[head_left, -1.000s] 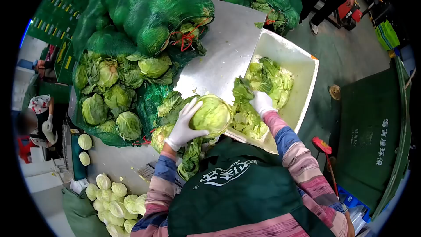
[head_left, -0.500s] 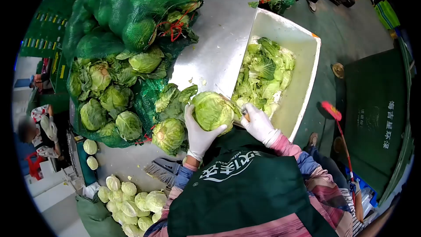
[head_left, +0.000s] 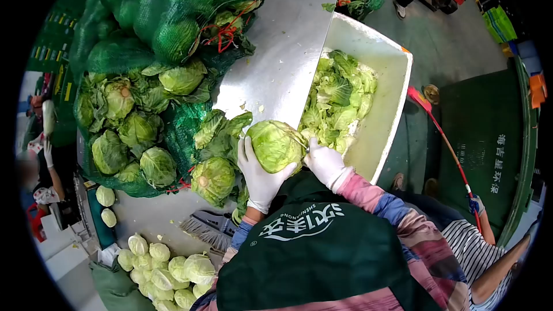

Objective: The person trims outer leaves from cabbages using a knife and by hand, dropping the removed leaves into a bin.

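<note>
A green cabbage point(head_left: 273, 145) rests in my left hand point(head_left: 259, 175), whose gloved fingers and thumb wrap its left and lower sides. My right hand point(head_left: 327, 164), also in a white glove, is closed around a small knife point(head_left: 301, 143). The blade lies against the right side of the cabbage near its stem end; most of the handle is hidden in the fist. Just left of my left hand sits another cabbage point(head_left: 212, 179) with loose outer leaves point(head_left: 218, 132) above it. To the right, trimmed leaves point(head_left: 340, 95) fill the bottom of a white bin point(head_left: 387, 101).
Green net sacks point(head_left: 150, 11) of cabbages cover the table's left side. Pale trimmed cabbages point(head_left: 164, 273) are piled at lower left, by a brush point(head_left: 207, 230). A person at right holds a red-handled pole point(head_left: 452, 150) before a green waste container point(head_left: 472, 155). Another person stands far left.
My right hand has drawn closer to the cabbage, bringing the knife against its edge. The person at left has raised a pale vegetable, and the person with the pole has come further into view.
</note>
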Tool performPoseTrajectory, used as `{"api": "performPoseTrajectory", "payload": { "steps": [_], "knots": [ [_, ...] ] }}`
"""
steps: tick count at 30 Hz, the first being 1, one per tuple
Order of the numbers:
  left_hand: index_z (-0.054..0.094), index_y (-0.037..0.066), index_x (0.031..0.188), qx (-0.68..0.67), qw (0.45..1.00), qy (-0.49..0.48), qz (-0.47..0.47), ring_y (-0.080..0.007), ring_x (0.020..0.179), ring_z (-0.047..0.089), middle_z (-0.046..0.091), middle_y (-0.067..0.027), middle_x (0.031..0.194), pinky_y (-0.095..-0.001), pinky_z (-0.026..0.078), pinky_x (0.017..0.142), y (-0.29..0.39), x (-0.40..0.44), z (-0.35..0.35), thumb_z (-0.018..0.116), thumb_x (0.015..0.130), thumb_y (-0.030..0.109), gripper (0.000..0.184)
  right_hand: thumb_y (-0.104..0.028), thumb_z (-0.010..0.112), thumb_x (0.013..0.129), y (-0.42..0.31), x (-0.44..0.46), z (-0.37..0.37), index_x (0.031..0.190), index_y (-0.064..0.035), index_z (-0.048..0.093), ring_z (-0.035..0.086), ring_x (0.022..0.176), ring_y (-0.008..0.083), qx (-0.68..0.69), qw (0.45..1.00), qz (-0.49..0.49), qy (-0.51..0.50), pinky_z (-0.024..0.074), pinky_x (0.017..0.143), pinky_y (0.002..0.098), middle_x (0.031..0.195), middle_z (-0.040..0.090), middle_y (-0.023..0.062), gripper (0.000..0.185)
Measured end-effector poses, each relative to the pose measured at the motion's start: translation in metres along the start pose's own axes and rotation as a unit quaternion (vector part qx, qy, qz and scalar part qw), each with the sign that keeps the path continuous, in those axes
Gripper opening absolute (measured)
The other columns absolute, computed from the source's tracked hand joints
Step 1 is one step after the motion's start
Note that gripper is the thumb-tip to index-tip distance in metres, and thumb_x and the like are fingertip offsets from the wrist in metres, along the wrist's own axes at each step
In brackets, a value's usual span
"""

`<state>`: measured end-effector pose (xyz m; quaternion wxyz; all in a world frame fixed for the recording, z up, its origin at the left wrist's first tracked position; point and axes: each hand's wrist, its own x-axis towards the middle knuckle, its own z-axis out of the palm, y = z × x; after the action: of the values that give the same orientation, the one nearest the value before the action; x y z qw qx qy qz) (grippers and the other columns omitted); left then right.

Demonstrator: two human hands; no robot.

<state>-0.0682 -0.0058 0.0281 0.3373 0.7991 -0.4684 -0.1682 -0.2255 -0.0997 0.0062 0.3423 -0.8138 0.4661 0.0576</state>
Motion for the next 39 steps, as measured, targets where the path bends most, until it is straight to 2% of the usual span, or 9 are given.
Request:
{"api": "performPoseTrajectory", "payload": {
  "steps": [13, 17, 19, 24, 29, 31, 33, 35, 39],
  "knots": [
    [0.03, -0.003, 0.138, -0.033, 0.999, -0.021, 0.037, -0.0398, 0.127, 0.036, 0.032, -0.0231, 0.139, -0.0457, 0.029, 0.108, -0.026, 0.019, -0.013, 0.087, 0.058, 0.036, 0.106, -0.029, 0.058, 0.087, 0.021, 0.046, 0.05, 0.105, 0.0053, 0.057, 0.063, 0.086, 0.0447, 0.045, 0.997, -0.022, -0.064, 0.0509, 0.075, 0.0474, 0.089, 0.065, 0.0295, 0.038],
    [0.029, -0.001, 0.14, -0.254, 0.963, -0.065, -0.062, -0.028, 0.13, 0.037, 0.034, -0.0176, 0.139, -0.0371, 0.03, 0.11, -0.059, 0.008, -0.018, 0.088, 0.059, 0.026, 0.104, -0.024, 0.055, 0.09, 0.018, 0.037, 0.05, 0.088, 0.0041, 0.061, 0.061, 0.056, 0.0262, 0.385, 0.904, 0.093, -0.158, 0.0494, 0.056, 0.0391, 0.064, 0.061, 0.0139, 0.029],
    [0.029, 0.0, 0.141, -0.272, 0.96, -0.068, -0.017, -0.0291, 0.13, 0.036, 0.034, -0.0176, 0.139, -0.0379, 0.03, 0.11, -0.056, 0.014, -0.017, 0.088, 0.058, 0.026, 0.105, -0.019, 0.053, 0.09, 0.012, 0.037, 0.041, 0.085, 0.0052, 0.061, 0.059, 0.052, 0.0204, 0.379, 0.915, 0.077, -0.117, 0.0467, 0.051, 0.0372, 0.061, 0.059, 0.0098, 0.026],
    [0.018, 0.0, 0.146, -0.372, 0.92, -0.101, -0.067, -0.0239, 0.121, 0.048, 0.039, -0.0184, 0.137, -0.0338, 0.044, 0.1, -0.016, 0.05, -0.02, 0.078, 0.073, 0.014, 0.096, -0.025, 0.054, 0.086, 0.011, 0.038, -0.001, 0.105, 0.0006, 0.063, 0.062, 0.073, 0.0417, 0.171, 0.984, -0.015, 0.041, 0.0478, 0.066, 0.0462, 0.076, 0.063, 0.0258, 0.034],
    [0.017, 0.001, 0.146, -0.433, 0.888, -0.098, -0.12, -0.0238, 0.118, 0.05, 0.044, -0.018, 0.133, -0.0347, 0.046, 0.097, -0.026, 0.067, 0.008, 0.077, 0.077, 0.013, 0.092, -0.019, 0.054, 0.086, 0.01, 0.048, -0.013, 0.124, -0.0031, 0.055, 0.062, 0.064, 0.0321, 0.229, 0.969, -0.02, 0.085, 0.0502, 0.063, 0.04, 0.076, 0.066, 0.0178, 0.042],
    [0.017, 0.001, 0.146, -0.46, 0.864, -0.109, -0.175, -0.0231, 0.114, 0.054, 0.044, -0.0172, 0.133, -0.0333, 0.047, 0.095, -0.023, 0.069, 0.003, 0.077, 0.077, 0.013, 0.092, -0.01, 0.056, 0.087, 0.011, 0.051, -0.032, 0.095, -0.0036, 0.058, 0.049, 0.044, 0.0107, 0.509, 0.86, 0.026, -0.009, 0.0382, 0.037, 0.0289, 0.067, 0.059, 0.0008, 0.01],
    [0.016, 0.004, 0.146, -0.464, 0.859, -0.099, -0.192, -0.0243, 0.11, 0.057, 0.046, -0.0162, 0.132, -0.0343, 0.051, 0.089, -0.037, 0.067, 0.004, 0.076, 0.078, 0.013, 0.091, -0.012, 0.055, 0.089, 0.026, 0.063, -0.039, 0.093, -0.0052, 0.055, 0.042, 0.04, 0.0079, 0.58, 0.806, 0.12, 0.02, 0.0317, 0.032, 0.0261, 0.067, 0.057, 0.0014, 0.008],
    [0.016, 0.008, 0.147, -0.479, 0.827, -0.106, -0.274, -0.0253, 0.111, 0.057, 0.047, -0.0156, 0.13, -0.0357, 0.055, 0.081, -0.026, 0.064, -0.012, 0.075, 0.078, 0.014, 0.091, -0.015, 0.056, 0.091, 0.066, 0.083, -0.023, 0.098, -0.0061, 0.052, 0.04, 0.039, 0.0087, 0.641, 0.728, 0.234, 0.064, 0.0308, 0.031, 0.0262, 0.066, 0.055, 0.001, 0.012],
    [0.015, 0.012, 0.148, -0.472, 0.837, -0.091, -0.263, -0.0257, 0.114, 0.055, 0.047, -0.0159, 0.13, -0.0372, 0.057, 0.077, -0.029, 0.053, -0.005, 0.075, 0.078, 0.013, 0.092, -0.031, 0.053, 0.095, 0.069, 0.078, -0.011, 0.142, -0.0094, 0.038, 0.051, 0.048, 0.0151, 0.451, 0.856, 0.185, 0.172, 0.0434, 0.044, 0.0309, 0.069, 0.06, 0.0067, 0.054]
  ]
}}
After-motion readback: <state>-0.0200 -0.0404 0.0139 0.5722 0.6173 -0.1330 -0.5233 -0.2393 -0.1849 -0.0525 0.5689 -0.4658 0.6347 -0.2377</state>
